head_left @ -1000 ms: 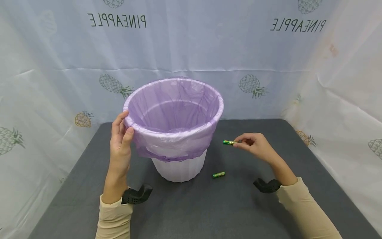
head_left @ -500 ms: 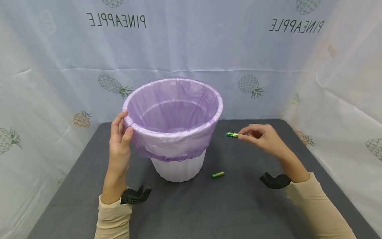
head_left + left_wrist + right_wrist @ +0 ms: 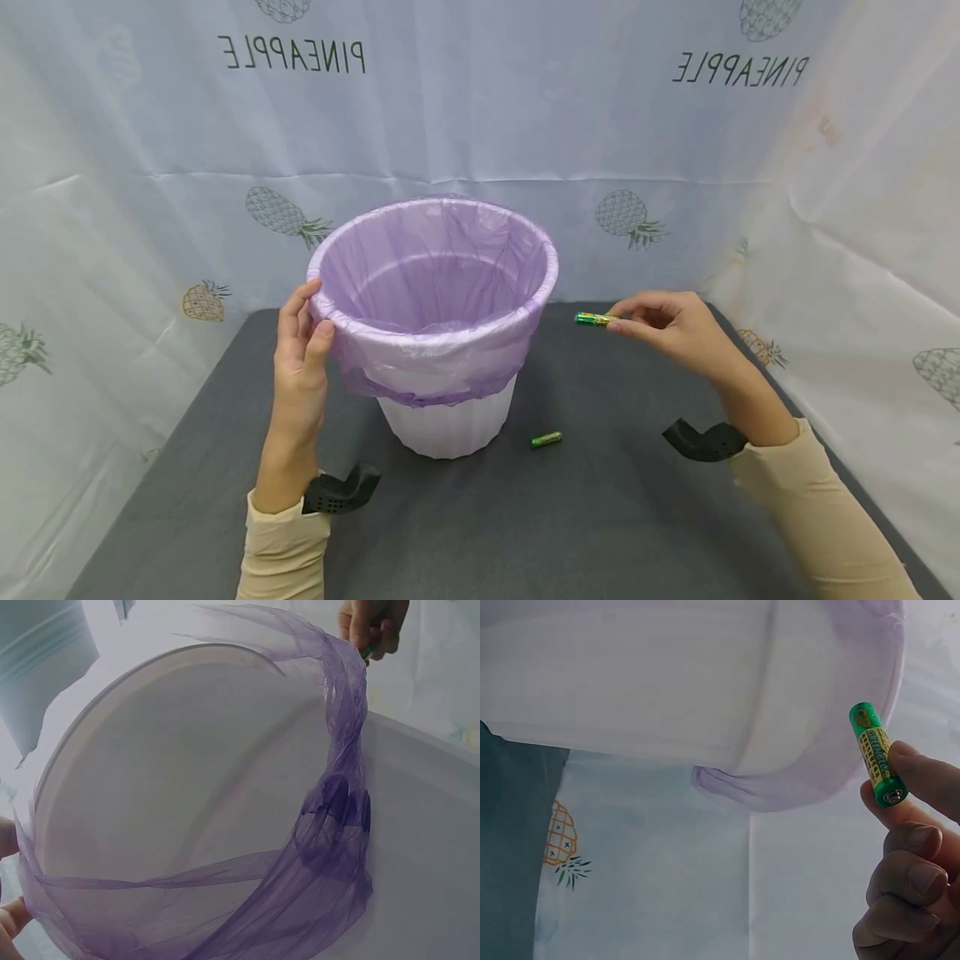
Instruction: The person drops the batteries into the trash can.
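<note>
A white trash can (image 3: 448, 429) stands on the dark table, lined with a purple plastic bag (image 3: 435, 367) folded over its rim. At the can's left side my left hand (image 3: 300, 358) grips the rim through the bag, thumb towards me. To the right of the can, my right hand (image 3: 671, 329) pinches a green and yellow battery (image 3: 876, 754) between thumb and index finger, above the table and apart from the can. A second green battery (image 3: 546, 439) lies on the table, right of the can's base. The left wrist view shows only fingertips of the left hand at its left edge.
The dark grey table (image 3: 465, 533) reaches to a white curtain (image 3: 480, 108) printed with pineapples, which hangs behind and on both sides. A black wrist mount (image 3: 341, 490) sits on the left wrist and another mount (image 3: 705, 440) on the right.
My right hand has moved up and to the right, carrying the battery farther from the can. The left hand keeps its grip on the rim, and the second battery stays on the table.
</note>
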`<action>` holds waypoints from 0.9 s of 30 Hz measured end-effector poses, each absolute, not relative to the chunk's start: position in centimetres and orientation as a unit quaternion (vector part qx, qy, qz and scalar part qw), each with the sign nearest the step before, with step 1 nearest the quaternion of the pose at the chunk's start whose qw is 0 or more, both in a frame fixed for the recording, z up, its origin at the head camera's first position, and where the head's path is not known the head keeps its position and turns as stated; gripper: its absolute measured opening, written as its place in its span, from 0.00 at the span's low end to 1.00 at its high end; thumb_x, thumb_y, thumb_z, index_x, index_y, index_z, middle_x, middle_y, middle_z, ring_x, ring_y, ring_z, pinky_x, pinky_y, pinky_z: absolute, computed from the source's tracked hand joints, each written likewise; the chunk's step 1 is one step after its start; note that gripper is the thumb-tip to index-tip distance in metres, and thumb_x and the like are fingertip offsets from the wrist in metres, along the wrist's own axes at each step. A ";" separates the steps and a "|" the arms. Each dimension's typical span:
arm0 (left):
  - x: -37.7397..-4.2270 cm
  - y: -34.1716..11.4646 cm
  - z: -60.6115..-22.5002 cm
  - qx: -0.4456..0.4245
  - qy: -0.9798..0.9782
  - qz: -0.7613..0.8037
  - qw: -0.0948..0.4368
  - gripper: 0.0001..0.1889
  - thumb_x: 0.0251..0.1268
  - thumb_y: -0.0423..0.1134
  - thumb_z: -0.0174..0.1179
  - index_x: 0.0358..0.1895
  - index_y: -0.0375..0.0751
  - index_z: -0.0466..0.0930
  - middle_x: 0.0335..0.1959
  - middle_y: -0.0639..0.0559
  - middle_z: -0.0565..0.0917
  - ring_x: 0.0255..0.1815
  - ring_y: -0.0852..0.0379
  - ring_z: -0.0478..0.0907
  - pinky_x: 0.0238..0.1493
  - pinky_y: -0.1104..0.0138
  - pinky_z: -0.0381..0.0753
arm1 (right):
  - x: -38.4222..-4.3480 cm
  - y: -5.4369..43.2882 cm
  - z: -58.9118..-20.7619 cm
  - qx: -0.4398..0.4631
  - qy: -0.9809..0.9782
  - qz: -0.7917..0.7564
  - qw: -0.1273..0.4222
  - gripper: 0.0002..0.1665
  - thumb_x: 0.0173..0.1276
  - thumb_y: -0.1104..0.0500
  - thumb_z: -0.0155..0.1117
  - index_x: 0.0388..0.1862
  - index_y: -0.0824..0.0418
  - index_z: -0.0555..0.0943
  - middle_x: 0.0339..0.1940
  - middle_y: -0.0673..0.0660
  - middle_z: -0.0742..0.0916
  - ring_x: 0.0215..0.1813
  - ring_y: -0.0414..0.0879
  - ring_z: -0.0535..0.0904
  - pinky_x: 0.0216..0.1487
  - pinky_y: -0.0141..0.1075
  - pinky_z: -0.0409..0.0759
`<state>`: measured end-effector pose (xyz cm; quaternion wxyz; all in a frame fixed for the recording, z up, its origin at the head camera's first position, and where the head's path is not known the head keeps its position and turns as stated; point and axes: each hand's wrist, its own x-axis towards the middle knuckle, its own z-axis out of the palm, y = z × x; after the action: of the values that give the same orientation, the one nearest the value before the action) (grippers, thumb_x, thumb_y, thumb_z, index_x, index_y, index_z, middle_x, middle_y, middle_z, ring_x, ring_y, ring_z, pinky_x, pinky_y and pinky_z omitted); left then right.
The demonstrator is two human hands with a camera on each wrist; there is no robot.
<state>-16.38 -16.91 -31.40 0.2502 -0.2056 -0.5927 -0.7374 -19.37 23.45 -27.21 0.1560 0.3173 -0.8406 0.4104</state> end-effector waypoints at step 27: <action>-16.3 -16.9 -31.2 -0.179 -0.599 -0.741 0.244 0.24 0.69 0.32 0.44 0.66 0.52 0.64 0.58 0.54 0.70 0.49 0.63 0.69 0.54 0.73 0.68 | -19.9 20.3 -22.8 0.340 -0.823 0.411 0.196 0.07 0.55 0.75 0.67 0.33 0.67 0.85 0.16 0.41 0.72 0.16 0.36 0.59 0.18 0.33 0.57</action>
<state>-16.32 -16.87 -31.23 0.2440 -0.1789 -0.5994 -0.7410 -19.86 20.28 -22.78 0.1961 0.3403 -0.8227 0.4110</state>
